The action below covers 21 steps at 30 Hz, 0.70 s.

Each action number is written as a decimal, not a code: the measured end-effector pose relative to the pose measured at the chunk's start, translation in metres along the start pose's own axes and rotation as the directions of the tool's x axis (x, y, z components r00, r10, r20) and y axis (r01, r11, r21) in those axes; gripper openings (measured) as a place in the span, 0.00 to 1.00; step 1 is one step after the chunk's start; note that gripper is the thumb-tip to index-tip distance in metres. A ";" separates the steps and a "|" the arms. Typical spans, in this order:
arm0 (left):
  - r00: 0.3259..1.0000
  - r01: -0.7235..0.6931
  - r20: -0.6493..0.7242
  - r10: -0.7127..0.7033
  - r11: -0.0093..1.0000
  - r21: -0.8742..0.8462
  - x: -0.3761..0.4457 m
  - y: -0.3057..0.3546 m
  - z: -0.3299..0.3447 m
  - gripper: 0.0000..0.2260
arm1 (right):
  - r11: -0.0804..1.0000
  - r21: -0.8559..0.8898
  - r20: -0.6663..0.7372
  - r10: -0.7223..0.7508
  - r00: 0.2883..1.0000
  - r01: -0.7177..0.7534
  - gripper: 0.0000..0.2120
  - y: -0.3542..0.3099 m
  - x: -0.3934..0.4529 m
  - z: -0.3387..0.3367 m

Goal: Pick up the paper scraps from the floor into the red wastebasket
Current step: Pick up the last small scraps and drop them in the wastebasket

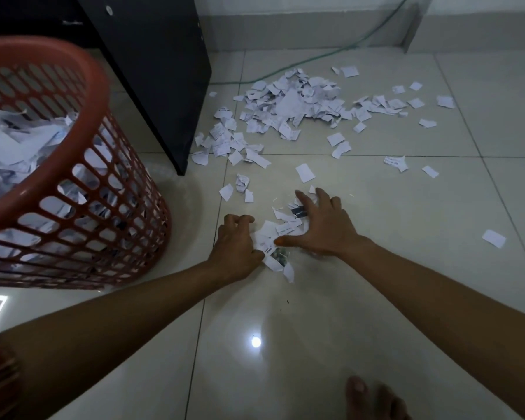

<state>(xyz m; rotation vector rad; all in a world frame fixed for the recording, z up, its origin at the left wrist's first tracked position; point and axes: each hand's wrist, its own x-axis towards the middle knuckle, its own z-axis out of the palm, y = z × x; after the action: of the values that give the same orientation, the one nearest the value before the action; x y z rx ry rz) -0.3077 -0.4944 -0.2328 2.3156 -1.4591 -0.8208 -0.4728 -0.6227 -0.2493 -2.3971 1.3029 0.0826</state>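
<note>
Down on the pale tiled floor [376,298], both bare arms reach forward to a small clump of paper scraps [281,230] lying between the two hands. The left hand [235,247] sits at the clump's near-left edge with its fingers curled, pinching torn pieces against the thumb; white bits stick out below its knuckles. The right hand [322,224] lies spread over the far-right side of the same clump, fingers straight and splayed, palm down on the paper and thumb stretched toward the left hand, so it presses rather than grips. Among these pieces is one small dark scrap [298,211] just beside the right index finger. Farther off, a much larger heap of scraps [288,106] is strewn across the tiles near the wall, with loose single pieces scattered to the right and toward the hands. The red wastebasket [82,189] stands upright to the left, well apart from the hands, its lattice sides showing white paper already piled inside. A black cabinet panel [164,71] rises behind the basket, and a green cable [288,68] runs along the floor by the wall. Bare toes [361,395] show at the bottom edge
</note>
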 end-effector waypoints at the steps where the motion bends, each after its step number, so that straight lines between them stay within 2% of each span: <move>1: 1.000 0.001 0.005 -0.001 1.000 0.006 0.001 0.000 0.000 0.32 | 0.999 -0.037 0.000 -0.019 1.000 0.019 0.57 -0.001 0.000 0.002; 3: 1.000 0.014 0.011 -0.014 1.000 0.008 0.002 -0.001 0.001 0.33 | 0.994 -0.086 -0.039 -0.065 0.997 0.062 0.54 -0.001 -0.001 0.009; 5: 0.999 0.024 0.034 -0.024 1.000 0.007 0.003 -0.001 0.003 0.35 | 0.993 -0.070 -0.080 -0.101 0.992 0.095 0.46 0.002 -0.002 0.014; 9: 0.995 0.011 0.097 -0.013 1.000 0.014 0.001 0.000 0.011 0.44 | 0.984 0.116 -0.121 -0.124 0.985 0.138 0.29 0.008 -0.004 0.017; 13: 0.992 0.023 0.125 -0.032 0.997 0.077 0.004 0.008 0.017 0.54 | 0.960 0.214 -0.164 -0.148 0.975 0.182 0.15 0.012 -0.005 0.018; 17: 0.991 0.060 0.114 -0.063 0.998 0.030 0.013 0.017 0.022 0.57 | 0.950 0.201 -0.228 -0.190 0.955 0.237 0.08 0.012 -0.007 0.024; 21: 0.992 0.102 0.073 -0.100 0.994 -0.028 0.016 0.026 0.028 0.57 | 0.943 0.199 -0.224 -0.220 0.950 0.265 0.11 0.011 -0.006 0.027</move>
<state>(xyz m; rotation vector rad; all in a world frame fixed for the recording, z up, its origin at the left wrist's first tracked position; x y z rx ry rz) -0.3381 -0.5183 -0.2472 2.3759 -1.3557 -0.9573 -0.4814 -0.6125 -0.2762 -2.3897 1.0202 -0.3671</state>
